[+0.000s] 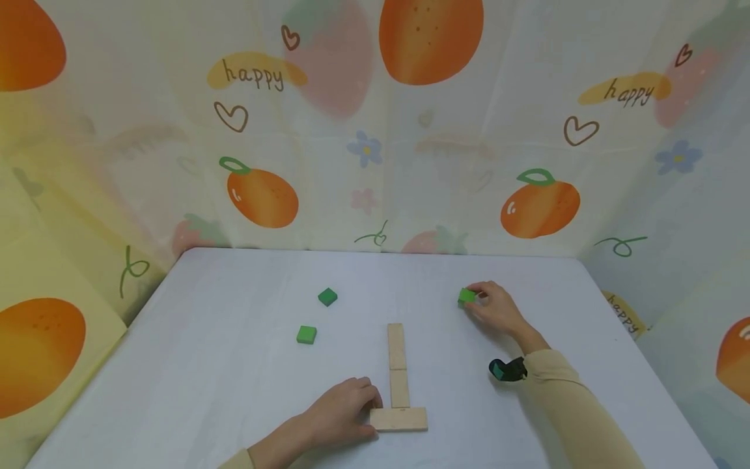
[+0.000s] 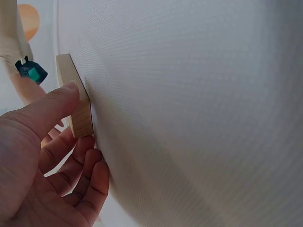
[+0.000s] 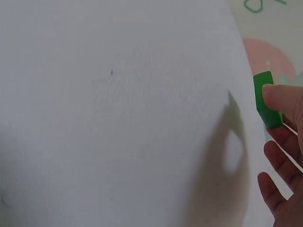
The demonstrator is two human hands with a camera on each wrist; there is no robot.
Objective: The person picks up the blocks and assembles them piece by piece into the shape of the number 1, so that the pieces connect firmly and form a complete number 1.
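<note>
In the head view a wooden block (image 1: 399,420) lies crosswise at the near end of two more wooden blocks set end to end, a far one (image 1: 396,345) and a near one (image 1: 399,389). My left hand (image 1: 344,412) pinches the left end of the crosswise block, its thumb (image 2: 57,101) along one side and fingers at the other. Over at the right, my right hand (image 1: 498,307) pinches a green block (image 1: 467,296) between thumb and fingers. In the right wrist view this green block (image 3: 267,99) is held up, with the hand's shadow on the cloth.
Two other green blocks lie left of the wooden ones: a darker one (image 1: 327,297) farther back and a lighter one (image 1: 306,335) nearer. A dark wrist camera (image 1: 508,370) sits by the right sleeve. A fruit-printed curtain (image 1: 375,182) hangs behind the white table (image 1: 234,280).
</note>
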